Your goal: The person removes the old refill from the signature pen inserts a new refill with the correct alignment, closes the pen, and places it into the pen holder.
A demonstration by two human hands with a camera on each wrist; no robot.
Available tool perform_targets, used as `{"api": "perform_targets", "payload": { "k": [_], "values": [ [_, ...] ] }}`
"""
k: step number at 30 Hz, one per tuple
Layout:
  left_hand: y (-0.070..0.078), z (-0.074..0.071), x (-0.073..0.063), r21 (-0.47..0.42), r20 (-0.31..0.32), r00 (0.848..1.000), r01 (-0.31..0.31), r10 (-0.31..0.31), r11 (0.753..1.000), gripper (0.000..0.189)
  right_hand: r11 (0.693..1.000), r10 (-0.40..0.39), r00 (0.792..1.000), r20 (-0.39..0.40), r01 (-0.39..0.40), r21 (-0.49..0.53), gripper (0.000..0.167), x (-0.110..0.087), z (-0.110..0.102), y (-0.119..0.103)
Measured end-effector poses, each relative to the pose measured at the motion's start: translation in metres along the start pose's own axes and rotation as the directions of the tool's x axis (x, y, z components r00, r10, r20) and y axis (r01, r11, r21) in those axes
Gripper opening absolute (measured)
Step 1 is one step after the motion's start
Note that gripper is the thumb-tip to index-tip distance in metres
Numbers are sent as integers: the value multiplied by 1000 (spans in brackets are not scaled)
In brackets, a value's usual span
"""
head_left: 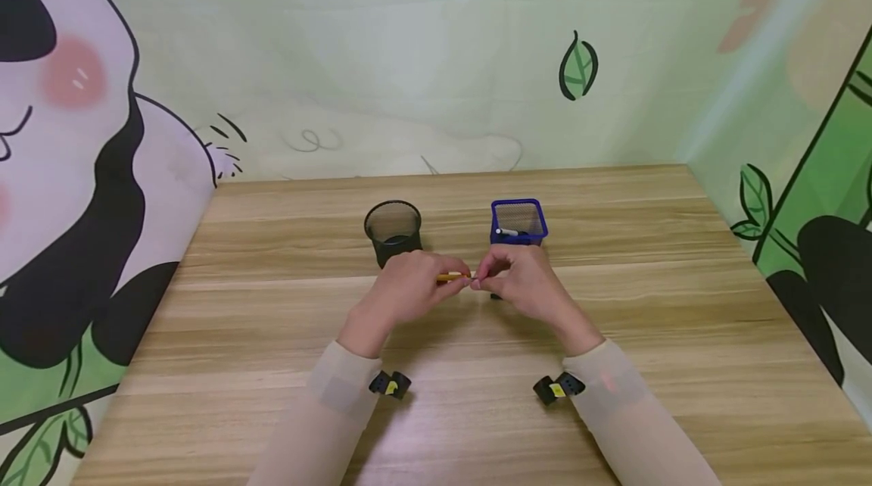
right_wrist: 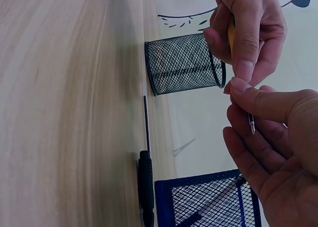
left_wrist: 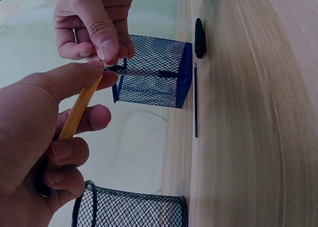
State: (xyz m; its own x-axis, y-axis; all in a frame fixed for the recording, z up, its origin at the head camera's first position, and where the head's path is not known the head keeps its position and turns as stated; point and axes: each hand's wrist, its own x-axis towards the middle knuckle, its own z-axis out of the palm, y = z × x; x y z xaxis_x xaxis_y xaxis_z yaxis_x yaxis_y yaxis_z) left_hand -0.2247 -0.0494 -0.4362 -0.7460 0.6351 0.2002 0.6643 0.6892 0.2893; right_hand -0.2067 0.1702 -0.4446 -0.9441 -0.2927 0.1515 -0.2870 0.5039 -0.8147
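Observation:
In the head view both hands meet over the table, fingertips close together. My left hand [head_left: 412, 285] grips an orange-yellow pen barrel [left_wrist: 79, 110], its thumb and forefinger at the upper end and other fingers curled along it. Thumb and forefinger of my right hand [head_left: 526, 280] pinch a thin pen refill [right_wrist: 251, 121] at the barrel's end; its metal tip shows past the fingertips. Part of the refill is hidden by the fingers. On the table behind the hands lie a dark slim refill [left_wrist: 196, 103] and a black pen piece [left_wrist: 199, 38].
A round black mesh pen holder [head_left: 398, 250] stands behind my left hand. Behind the right is a square blue mesh holder [head_left: 500, 238] with a pen [head_left: 507, 232] inside. The wooden table [head_left: 272, 334] ends at a painted wall [head_left: 381, 107].

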Motion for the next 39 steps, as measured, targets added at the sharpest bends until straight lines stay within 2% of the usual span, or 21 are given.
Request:
{"api": "perform_targets", "payload": {
  "k": [8,19,25,32,39],
  "values": [
    [-1,1,0,12,-26,999,-25,25,1000,18,1000,-2,1000,11,2,-8,18,-1,-1,-3],
    [-2,2,-2,-8,-42,999,-21,21,1000,14,999,-21,1000,15,22,-26,17,0,1,-3],
    [-5,3,-3,-8,-61,998,-25,25,1000,14,1000,-15,999,44,16,-26,14,-1,0,-2],
    [-10,1,-5,-52,-51,999,0,-3,999,15,1000,12,999,42,-11,-25,10,-2,-4,0],
    [-10,2,-4,-85,-33,999,-6,3,996,16,999,-18,999,27,18,-27,7,-2,-5,2]
  ]
}}
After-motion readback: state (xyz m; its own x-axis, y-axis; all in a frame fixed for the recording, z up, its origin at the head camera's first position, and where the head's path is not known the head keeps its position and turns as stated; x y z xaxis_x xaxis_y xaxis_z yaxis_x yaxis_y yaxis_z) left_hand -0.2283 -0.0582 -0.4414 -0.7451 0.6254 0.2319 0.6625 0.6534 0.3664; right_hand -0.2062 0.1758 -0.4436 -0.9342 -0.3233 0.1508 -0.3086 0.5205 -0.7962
